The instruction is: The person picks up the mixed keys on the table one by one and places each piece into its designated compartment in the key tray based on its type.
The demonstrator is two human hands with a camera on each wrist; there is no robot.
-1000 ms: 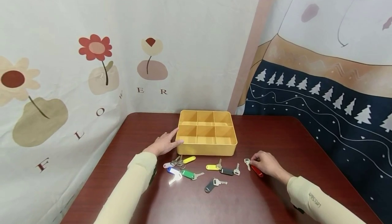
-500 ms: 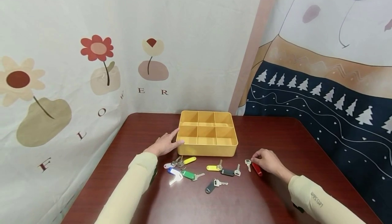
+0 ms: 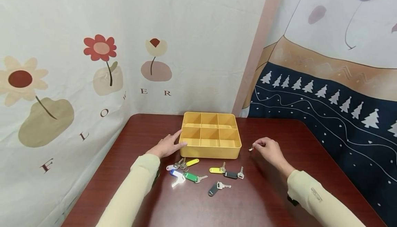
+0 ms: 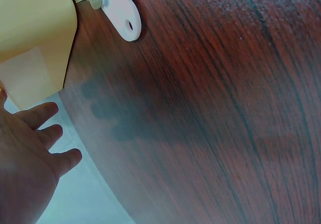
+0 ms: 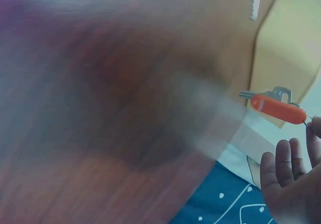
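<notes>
My right hand [image 3: 270,151] is raised above the table, right of the yellow divided box [image 3: 211,152]. Finger and thumb pinch the ring of a red key tag [image 5: 278,109], which hangs with its metal key [image 5: 282,92] beside it. From the head view the tag is mostly hidden by the fingers. My left hand [image 3: 166,146] rests against the left side of the box, fingers extended. In front of the box lie keys with tags: a white tag [image 4: 122,14], a blue tag [image 3: 175,173], a green tag [image 3: 190,177], yellow tags [image 3: 192,162], and dark tags [image 3: 230,175].
The box has several compartments in two rows and stands near the back of the dark red table [image 3: 198,209]. Patterned cloth [image 3: 211,47] hangs behind and at both sides. A dark tag with a key [image 3: 223,186] lies closest to the front.
My right hand has lifted the red key tag and its key off the table and moved them toward the back. The left hand stays on the box.
</notes>
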